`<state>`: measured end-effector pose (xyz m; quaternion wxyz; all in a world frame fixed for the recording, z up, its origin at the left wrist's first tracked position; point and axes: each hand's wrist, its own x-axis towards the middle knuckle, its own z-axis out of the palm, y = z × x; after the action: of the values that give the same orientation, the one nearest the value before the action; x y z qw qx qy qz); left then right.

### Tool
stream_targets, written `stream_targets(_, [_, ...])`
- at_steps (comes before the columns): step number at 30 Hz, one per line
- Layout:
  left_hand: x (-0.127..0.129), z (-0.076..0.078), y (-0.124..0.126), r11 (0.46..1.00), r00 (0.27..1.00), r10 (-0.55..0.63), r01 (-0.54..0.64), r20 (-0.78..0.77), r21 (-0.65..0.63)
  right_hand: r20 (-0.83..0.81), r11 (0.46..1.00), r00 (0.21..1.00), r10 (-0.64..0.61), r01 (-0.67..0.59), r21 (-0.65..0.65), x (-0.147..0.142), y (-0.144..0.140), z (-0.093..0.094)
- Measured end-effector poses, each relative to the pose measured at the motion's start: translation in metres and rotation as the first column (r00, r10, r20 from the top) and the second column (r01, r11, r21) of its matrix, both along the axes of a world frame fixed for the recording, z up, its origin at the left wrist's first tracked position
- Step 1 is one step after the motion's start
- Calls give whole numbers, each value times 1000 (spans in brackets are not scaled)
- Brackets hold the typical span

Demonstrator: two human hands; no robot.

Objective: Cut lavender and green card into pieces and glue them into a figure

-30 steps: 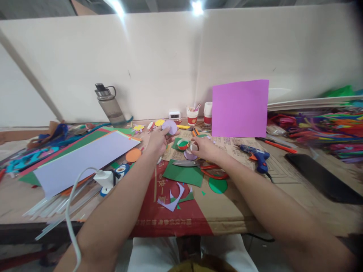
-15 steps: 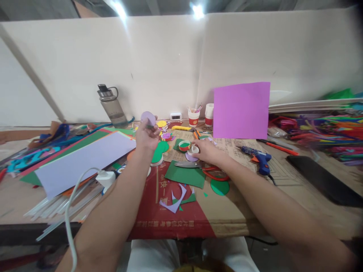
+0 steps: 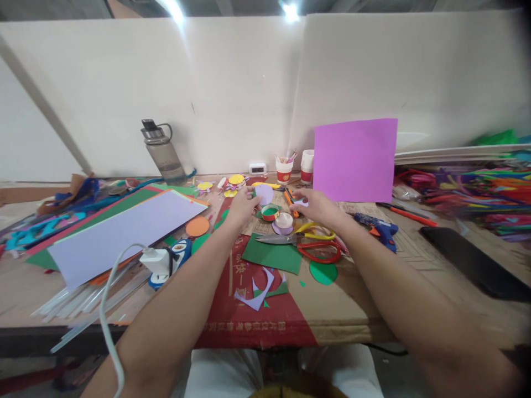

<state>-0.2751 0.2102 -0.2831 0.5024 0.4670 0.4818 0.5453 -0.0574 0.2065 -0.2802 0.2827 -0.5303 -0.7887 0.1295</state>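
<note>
A cluttered craft table (image 3: 415, 287) fills the view, with a large magenta sheet (image 3: 354, 159) propped against the wall. Left of that sheet, the left hand (image 3: 240, 209) has come back down from its raised position half a second ago and pinches a pale lilac paper disc (image 3: 264, 194) over a small paper cup ring (image 3: 270, 211). The right hand (image 3: 317, 205), fingers loosely curled and holding nothing visible, has left the white ring (image 3: 284, 221) and now hovers just below the sheet, beyond the scissors (image 3: 305, 246).

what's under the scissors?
The scissors lie across a green paper sheet on the cardboard mat. The red handles overlap the sheet's right edge; whatever lies beneath the sheet is covered.
</note>
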Motion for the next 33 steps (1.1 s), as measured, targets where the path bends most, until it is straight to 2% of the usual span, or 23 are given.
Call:
stream_targets(3, [8,-2,-5,992,980,-93,106,-175,64,-52,1000,999,-14,16,27,6,2,3])
stream_targets(6, [16,1,-13,969,934,-228,244,-274,27,-119,1000,993,6,-3,27,8,1,6])
stream_targets(9, [20,2,-17,960,902,-271,278,-337,-28,-146,1000,989,16,-13,22,9,0,9])
stream_targets(12, [22,-2,-15,960,905,-276,277,-323,-42,-143,999,989,36,-31,34,10,0,11])
stream_targets(16, [20,-8,-9,960,935,-278,274,-219,-50,-171,999,985,36,-32,29,12,2,14])
stream_targets(21, [19,-8,-8,955,945,-294,295,-144,-18,-187,1000,982,23,-20,16,12,3,13])
stream_targets(25, [17,-8,-7,967,953,-255,256,-161,-18,-196,999,980,-11,18,34,16,3,17])
stream_targets(28, [16,-8,-6,986,975,-167,168,-148,-5,-236,988,964,-121,140,66,24,2,24])
stream_targets(31, [16,-6,-6,998,997,-47,48,-58,26,-279,954,925,-259,289,73,34,3,29])
stream_targets(33, [15,-4,-6,1000,1000,10,-10,12,26,-273,944,915,-298,324,58,38,4,28])
